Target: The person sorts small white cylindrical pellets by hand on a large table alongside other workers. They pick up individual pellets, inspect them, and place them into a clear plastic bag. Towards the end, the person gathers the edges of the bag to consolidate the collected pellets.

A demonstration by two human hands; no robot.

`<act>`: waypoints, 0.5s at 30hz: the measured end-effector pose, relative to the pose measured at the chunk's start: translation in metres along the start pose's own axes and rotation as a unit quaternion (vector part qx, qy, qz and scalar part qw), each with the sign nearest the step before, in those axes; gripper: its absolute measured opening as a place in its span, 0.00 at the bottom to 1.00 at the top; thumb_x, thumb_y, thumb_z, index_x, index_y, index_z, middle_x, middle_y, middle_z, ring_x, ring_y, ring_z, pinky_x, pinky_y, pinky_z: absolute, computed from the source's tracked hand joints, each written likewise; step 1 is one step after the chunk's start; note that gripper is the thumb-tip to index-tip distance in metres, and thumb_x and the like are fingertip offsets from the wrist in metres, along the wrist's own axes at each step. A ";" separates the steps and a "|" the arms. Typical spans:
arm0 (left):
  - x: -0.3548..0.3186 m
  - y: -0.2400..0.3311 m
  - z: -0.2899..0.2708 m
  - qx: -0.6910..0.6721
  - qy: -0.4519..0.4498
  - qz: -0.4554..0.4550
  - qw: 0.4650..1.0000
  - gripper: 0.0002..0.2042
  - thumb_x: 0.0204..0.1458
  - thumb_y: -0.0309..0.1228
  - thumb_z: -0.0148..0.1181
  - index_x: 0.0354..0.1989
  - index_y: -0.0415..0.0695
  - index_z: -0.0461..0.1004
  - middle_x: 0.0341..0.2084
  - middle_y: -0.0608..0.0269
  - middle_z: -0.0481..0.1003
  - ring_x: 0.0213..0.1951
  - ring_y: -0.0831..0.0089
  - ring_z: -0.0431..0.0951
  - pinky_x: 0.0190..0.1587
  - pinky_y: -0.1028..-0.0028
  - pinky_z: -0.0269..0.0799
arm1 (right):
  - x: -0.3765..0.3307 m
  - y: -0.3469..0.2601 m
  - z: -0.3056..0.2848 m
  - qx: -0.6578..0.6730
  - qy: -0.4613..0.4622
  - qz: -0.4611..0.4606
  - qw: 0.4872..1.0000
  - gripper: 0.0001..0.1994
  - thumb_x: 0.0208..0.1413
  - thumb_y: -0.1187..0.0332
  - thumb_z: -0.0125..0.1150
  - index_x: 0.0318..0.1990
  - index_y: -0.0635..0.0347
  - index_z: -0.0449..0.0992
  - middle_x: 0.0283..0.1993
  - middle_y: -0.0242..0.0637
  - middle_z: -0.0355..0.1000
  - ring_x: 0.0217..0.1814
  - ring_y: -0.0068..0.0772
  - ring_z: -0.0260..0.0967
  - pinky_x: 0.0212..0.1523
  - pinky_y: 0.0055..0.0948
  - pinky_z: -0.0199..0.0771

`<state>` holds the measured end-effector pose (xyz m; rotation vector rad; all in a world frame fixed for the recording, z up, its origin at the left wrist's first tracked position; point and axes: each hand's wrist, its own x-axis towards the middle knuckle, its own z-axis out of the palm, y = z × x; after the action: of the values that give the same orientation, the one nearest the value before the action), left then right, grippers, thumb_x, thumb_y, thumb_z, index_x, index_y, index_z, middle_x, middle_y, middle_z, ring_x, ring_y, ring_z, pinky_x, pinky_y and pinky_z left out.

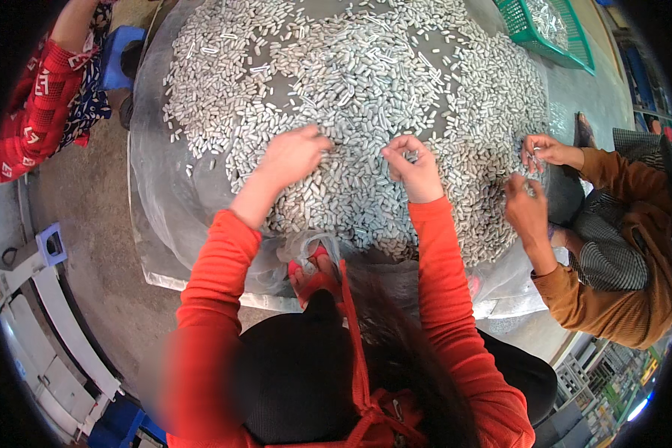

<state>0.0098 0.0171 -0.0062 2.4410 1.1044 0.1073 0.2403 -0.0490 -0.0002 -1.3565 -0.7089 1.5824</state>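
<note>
A wide heap of small silvery-grey cylindrical pieces [351, 82] spreads over a sheet of clear plastic. Over the near part of the heap, my left hand [295, 155] is closed, its fingers curled and pointing right. Whatever lies between those fingertips is too small to name. My right hand [417, 170] is a short way to the right, thumb and fingers brought together in a pinch just above the pieces. I cannot make out what that pinch holds. A gap filled with loose pieces separates my two hands.
A green plastic basket [552, 56] holding similar pieces stands at the far right. On the right a co-worker's hands [530, 201] are at the heap's edge. Another person's red sleeve [45, 104] shows at far left. Bunched clear plastic [306, 245] lies near my foot.
</note>
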 end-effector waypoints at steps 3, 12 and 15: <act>-0.018 -0.012 -0.020 0.017 -0.049 -0.048 0.998 0.11 0.43 0.27 0.49 0.34 0.54 0.75 0.26 0.60 0.69 0.31 0.59 0.73 0.35 0.63 0.69 | 0.008 0.017 0.001 -0.313 -0.018 -0.197 0.929 0.07 0.44 0.70 0.63 0.31 0.58 0.73 0.21 0.28 0.67 0.20 0.20 0.60 0.22 0.20 0.62; -0.033 -0.001 -0.061 -0.250 -0.021 -0.073 0.965 0.20 0.44 0.22 0.41 0.46 0.46 0.72 0.41 0.52 0.73 0.44 0.58 0.73 0.49 0.68 0.66 | 0.010 0.019 0.039 -0.655 -0.023 -0.173 0.735 0.05 0.43 0.71 0.53 0.30 0.56 0.71 0.25 0.45 0.72 0.30 0.47 0.71 0.31 0.39 0.72; -0.031 0.003 -0.056 -0.375 0.005 -0.077 0.924 0.20 0.45 0.20 0.40 0.47 0.40 0.69 0.43 0.55 0.73 0.49 0.65 0.70 0.54 0.72 0.60 | 0.016 0.013 0.041 -0.668 -0.049 -0.144 0.728 0.04 0.42 0.71 0.55 0.28 0.57 0.71 0.25 0.44 0.72 0.29 0.47 0.71 0.30 0.39 0.71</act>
<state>-0.0232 0.0134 0.0493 1.6659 1.0097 0.4105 0.1974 -0.0351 -0.0091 -1.9295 -2.2616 0.7233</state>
